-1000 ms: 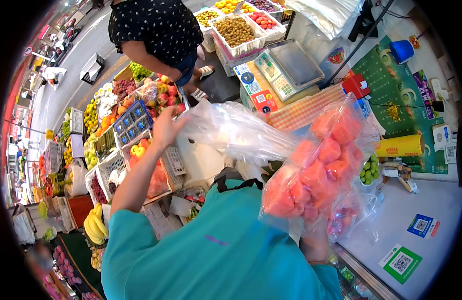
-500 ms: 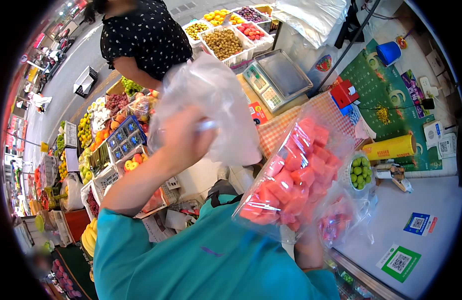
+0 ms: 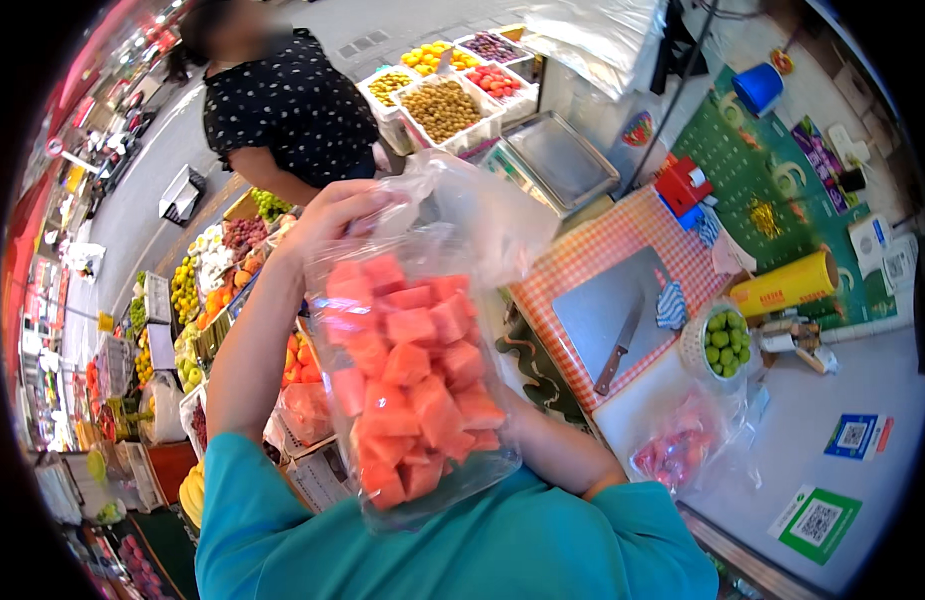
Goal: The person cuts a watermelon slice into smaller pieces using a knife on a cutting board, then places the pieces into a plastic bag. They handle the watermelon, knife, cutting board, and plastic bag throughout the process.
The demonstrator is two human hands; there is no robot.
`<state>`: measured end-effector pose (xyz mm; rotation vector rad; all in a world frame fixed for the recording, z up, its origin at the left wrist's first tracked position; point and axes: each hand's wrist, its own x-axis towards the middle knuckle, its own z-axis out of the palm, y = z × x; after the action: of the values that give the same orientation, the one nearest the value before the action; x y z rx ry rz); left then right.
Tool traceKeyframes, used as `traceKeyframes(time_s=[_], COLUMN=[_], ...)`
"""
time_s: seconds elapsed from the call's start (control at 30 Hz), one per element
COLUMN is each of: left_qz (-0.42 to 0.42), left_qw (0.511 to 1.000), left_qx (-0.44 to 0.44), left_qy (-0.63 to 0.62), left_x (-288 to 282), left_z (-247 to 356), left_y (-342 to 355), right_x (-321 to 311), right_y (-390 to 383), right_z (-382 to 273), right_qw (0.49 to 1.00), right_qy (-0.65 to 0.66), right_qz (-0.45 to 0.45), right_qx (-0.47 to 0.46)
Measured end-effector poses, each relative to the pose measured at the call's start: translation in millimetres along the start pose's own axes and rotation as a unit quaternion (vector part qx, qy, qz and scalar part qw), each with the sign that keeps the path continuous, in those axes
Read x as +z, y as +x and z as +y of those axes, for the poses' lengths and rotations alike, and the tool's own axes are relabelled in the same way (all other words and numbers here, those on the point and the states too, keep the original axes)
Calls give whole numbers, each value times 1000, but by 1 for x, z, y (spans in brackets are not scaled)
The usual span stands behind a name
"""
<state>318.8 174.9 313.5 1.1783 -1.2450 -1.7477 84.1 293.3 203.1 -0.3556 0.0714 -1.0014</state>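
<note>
My left hand [image 3: 344,212] is closed on the edge of a thin, translucent plastic bag [image 3: 497,215], which spreads out to the right and is smeared by motion. Just below it, a clear plastic box of watermelon cubes [image 3: 407,375] is held tilted in front of my chest, its top end at the bag's near side. My right forearm [image 3: 572,450] runs behind the box's right side. The box hides the right hand's fingers, which hold it from underneath.
On the checked cloth at right lie a grey cutting board [image 3: 607,310], a knife [image 3: 619,350] and a striped cloth [image 3: 670,305]. A bowl of green fruit [image 3: 720,345] and a bagged pink item [image 3: 677,445] stand nearby. A scale [image 3: 557,160] is farther back. Someone in a dotted top [image 3: 287,115] stands beyond the fruit.
The watermelon box has moved left from over the counter to in front of my chest, uncovering the cutting board and knife. My left hand and the bag's gripped edge have shifted up and left.
</note>
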Motion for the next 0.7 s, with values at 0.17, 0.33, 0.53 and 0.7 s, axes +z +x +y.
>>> traceKeyframes(time_s=[0.17,0.33,0.53,0.7], left_qz=[160,310,176,169], left_qw=[967,823,874,744], left_qx=[152,307,263,385], left_qy=[128,363,368,519], left_x=[-16,66,154,128], left_z=[-31,-98,-163,-95], left_y=[-91,-157,-159,-156], right_x=[13,-22,-6,-9], right_y=[0,12,34,38], right_z=[-11,-18,-24,-33], right_qw=[999,977,977,953], right_qy=[37,-128,31,-34], right_qz=[-24,110,89,154], right_qx=[5,-132,-189,-258])
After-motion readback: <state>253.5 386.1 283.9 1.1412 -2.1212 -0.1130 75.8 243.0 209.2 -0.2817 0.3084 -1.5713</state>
